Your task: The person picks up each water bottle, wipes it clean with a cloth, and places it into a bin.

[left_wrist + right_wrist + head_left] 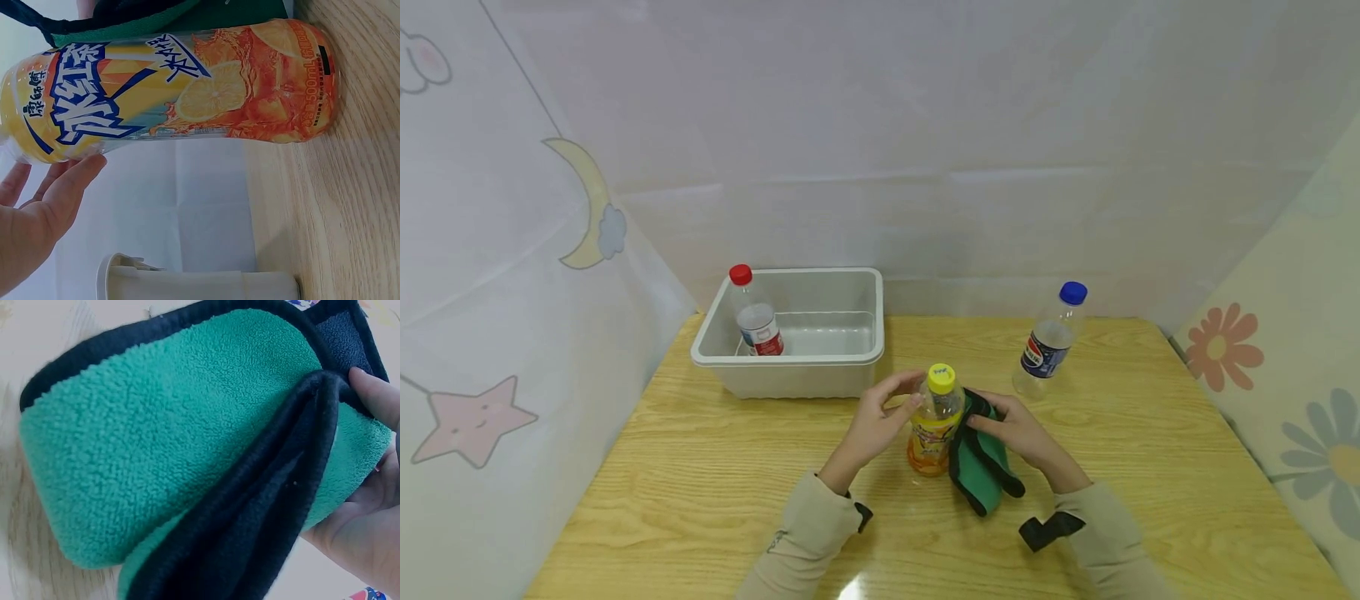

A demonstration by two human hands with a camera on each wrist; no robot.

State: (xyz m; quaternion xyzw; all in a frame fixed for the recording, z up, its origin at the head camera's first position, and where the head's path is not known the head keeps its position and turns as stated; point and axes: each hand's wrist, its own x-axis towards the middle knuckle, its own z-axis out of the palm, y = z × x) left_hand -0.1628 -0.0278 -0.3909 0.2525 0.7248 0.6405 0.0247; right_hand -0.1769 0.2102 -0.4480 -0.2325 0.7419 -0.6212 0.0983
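Observation:
A clear bottle with a yellow cap and an orange iced-tea label (934, 429) stands upright on the table. My left hand (880, 418) curves around its upper part from the left, thumb against the shoulder in the left wrist view, where the label (187, 87) fills the top. On the bottle's other side, my right hand (1018, 429) pinches a folded green cloth with black edging (981, 467) between thumb and fingers. The cloth (156, 431) hangs down beside the bottle, and its fleecy face covers most of the right wrist view.
At the back left is a white plastic bin (805, 375), with a red-capped bottle (758, 321) leaning inside it. A blue-capped bottle with a dark blue label (1047, 350) stands at the back right. Printed fabric (880, 167) hangs behind the wooden table (700, 500).

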